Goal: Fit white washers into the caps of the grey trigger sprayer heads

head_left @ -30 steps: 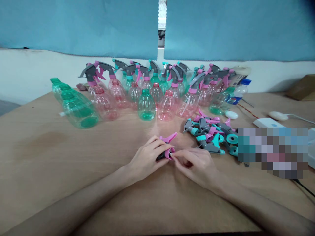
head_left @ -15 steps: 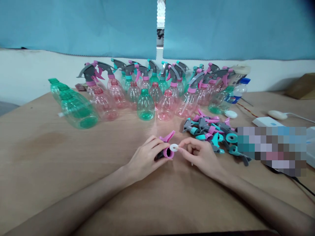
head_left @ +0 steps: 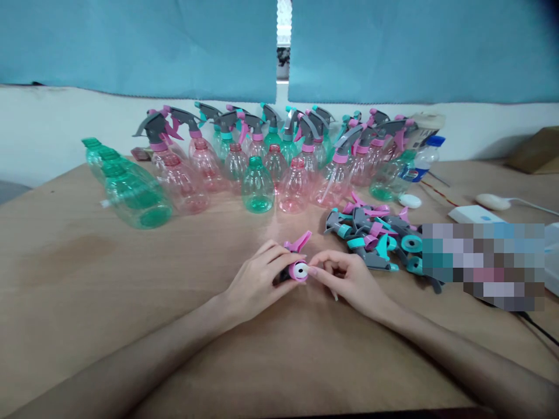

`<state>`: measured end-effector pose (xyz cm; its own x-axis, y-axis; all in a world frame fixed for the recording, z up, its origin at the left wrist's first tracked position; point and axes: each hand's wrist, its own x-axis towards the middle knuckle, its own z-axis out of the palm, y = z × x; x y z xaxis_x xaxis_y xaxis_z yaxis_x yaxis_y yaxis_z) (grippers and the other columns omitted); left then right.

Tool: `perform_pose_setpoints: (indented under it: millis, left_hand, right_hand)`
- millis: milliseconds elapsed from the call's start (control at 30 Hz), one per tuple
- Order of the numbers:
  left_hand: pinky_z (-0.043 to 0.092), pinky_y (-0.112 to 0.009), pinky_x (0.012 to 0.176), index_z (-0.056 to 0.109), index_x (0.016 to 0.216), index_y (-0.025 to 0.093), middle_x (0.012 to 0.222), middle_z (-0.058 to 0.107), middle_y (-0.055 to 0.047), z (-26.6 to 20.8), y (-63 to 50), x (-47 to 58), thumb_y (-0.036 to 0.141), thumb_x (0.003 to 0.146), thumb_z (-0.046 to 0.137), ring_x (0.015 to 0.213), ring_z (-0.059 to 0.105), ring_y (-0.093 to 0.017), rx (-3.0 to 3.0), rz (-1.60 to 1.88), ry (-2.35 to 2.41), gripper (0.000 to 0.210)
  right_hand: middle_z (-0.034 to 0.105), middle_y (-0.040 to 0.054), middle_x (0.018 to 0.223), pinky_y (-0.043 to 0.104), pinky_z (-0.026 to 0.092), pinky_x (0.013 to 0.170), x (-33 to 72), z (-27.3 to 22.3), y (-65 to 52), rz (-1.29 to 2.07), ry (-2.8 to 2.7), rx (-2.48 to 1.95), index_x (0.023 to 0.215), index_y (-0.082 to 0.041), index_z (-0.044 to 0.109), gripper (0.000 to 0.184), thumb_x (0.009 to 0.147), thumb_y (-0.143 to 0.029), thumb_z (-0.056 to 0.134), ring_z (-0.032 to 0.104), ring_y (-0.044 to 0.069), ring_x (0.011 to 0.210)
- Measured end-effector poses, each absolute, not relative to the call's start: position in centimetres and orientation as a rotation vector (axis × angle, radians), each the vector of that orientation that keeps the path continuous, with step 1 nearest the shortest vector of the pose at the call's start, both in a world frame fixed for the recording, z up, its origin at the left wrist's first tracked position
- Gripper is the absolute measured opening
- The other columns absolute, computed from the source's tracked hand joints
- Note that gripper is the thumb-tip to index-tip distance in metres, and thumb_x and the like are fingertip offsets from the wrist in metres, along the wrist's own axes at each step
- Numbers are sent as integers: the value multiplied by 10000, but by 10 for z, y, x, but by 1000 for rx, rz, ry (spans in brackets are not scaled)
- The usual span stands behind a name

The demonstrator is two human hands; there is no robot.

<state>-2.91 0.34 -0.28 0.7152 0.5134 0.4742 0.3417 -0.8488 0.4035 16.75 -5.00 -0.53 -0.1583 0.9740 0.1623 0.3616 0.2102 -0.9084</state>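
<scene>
My left hand (head_left: 255,280) is closed around a grey and pink trigger spray head (head_left: 301,240), its pink collar turned toward my right hand. A flat white washer (head_left: 296,269) with a dark centre hole sits at the mouth of that collar. The thumb and forefinger of my right hand (head_left: 356,282) pinch the washer's right edge. Below the right fingers a thin pale piece (head_left: 335,294) sticks out; what it belongs to is hidden. Most of the spray head's body is covered by my left fingers.
Clear green bottles (head_left: 137,198) lean together at the left. Pink and green spray bottles (head_left: 257,186), several with heads, stand along the back. A pile of loose spray heads (head_left: 371,233) lies right of my hands, near a white box (head_left: 476,214) and a blurred patch.
My right hand has moved slightly left and down, bringing the washer from beside the collar into its mouth. My left hand keeps its hold on the spray head.
</scene>
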Motion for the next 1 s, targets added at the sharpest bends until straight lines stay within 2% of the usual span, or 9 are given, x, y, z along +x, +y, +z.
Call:
perform_pose_setpoints:
  millis: [300,667,1000]
  left_hand:
    - [494,-342,814,589,1098,173,991,635,-58,-2,3,-29,277,858,613,924,527,-194,2631,863,667,262]
    - [501,-339,806,594,1088,181,973,642,-52,-3,4,-29,279,856,612,916,532,-188,2649,876,649,253]
    - [503,-327,798,596,1068,166,952,641,-52,-3,3,-29,268,849,622,900,532,-184,2654,908,661,243]
  right_hand:
    - [414,-76,497,212,297,440,165,-8,-53,602,-1728,-1312,853,-175,646,164,861,-321,574,376,76,439]
    - [421,-79,513,198,324,445,166,-12,-53,516,-1847,-1231,893,-187,618,121,885,-265,526,394,70,435]
    - [417,-84,526,196,335,462,166,-13,-55,456,-1904,-1254,946,-188,604,117,854,-230,547,411,71,440]
